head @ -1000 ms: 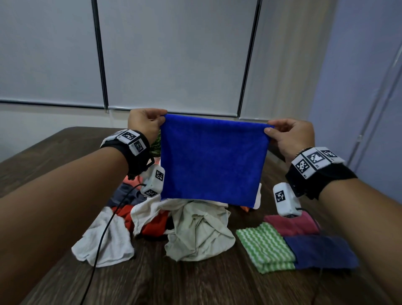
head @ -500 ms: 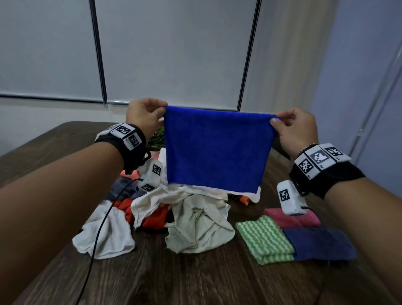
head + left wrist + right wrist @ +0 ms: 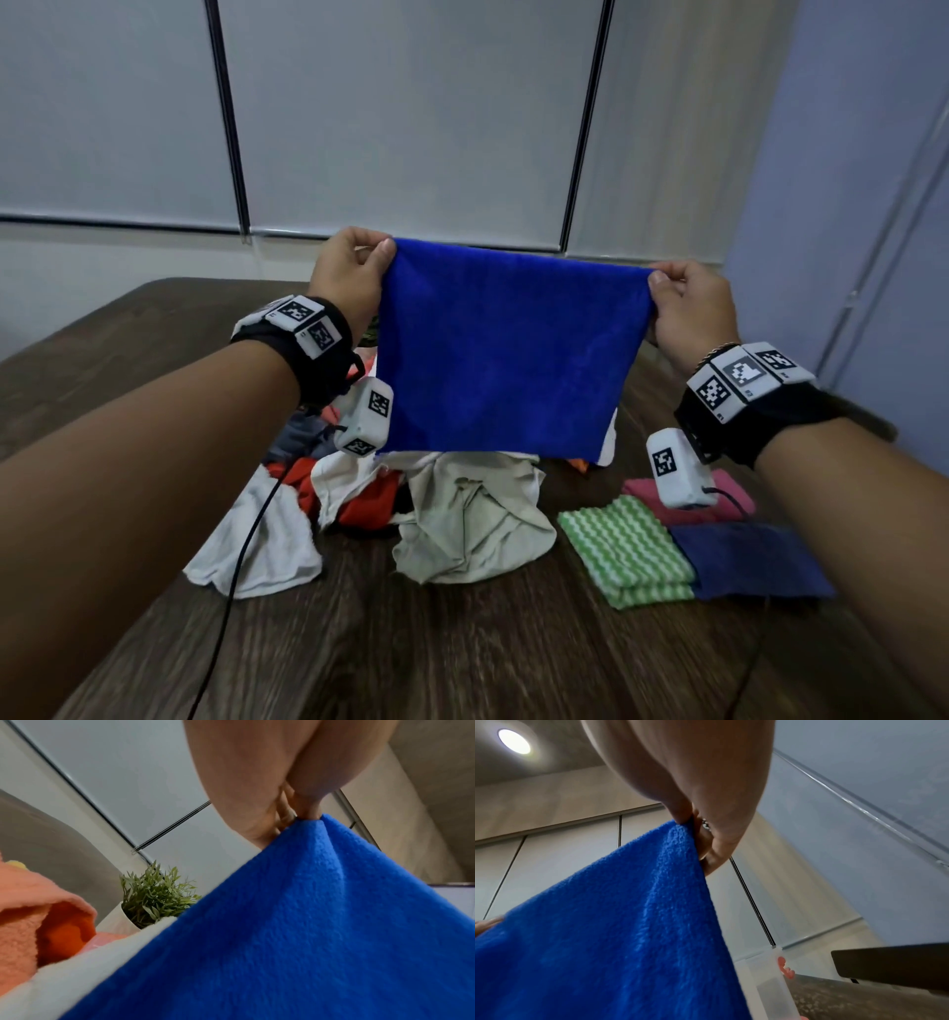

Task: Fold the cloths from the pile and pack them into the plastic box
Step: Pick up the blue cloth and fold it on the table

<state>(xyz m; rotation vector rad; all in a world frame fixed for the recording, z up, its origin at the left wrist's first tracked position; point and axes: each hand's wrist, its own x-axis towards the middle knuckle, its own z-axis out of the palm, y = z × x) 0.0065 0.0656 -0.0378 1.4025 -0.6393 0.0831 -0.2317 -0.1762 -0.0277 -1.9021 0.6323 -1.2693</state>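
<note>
A bright blue cloth [image 3: 503, 354] hangs flat in the air above the pile, stretched between both hands. My left hand [image 3: 354, 277] pinches its top left corner; my right hand [image 3: 678, 303] pinches the top right corner. The wrist views show the same pinches on the blue cloth [image 3: 321, 923] [image 3: 618, 923]. Below it lies the loose pile of cloths [image 3: 462, 509], white, beige and orange. A corner of the clear plastic box [image 3: 770, 981] with an orange clip shows in the right wrist view; the blue cloth hides it from the head view.
Three folded cloths lie at the right of the wooden table [image 3: 462, 658]: a green striped one [image 3: 624, 550], a pink one [image 3: 642, 493] and a dark blue one [image 3: 744, 557]. A small potted plant [image 3: 151, 898] stands behind the pile. A black cable [image 3: 236, 565] trails from my left wrist.
Both hands have lifted the blue cloth a little higher and pulled it tauter, so that more of the pile shows below its lower edge.
</note>
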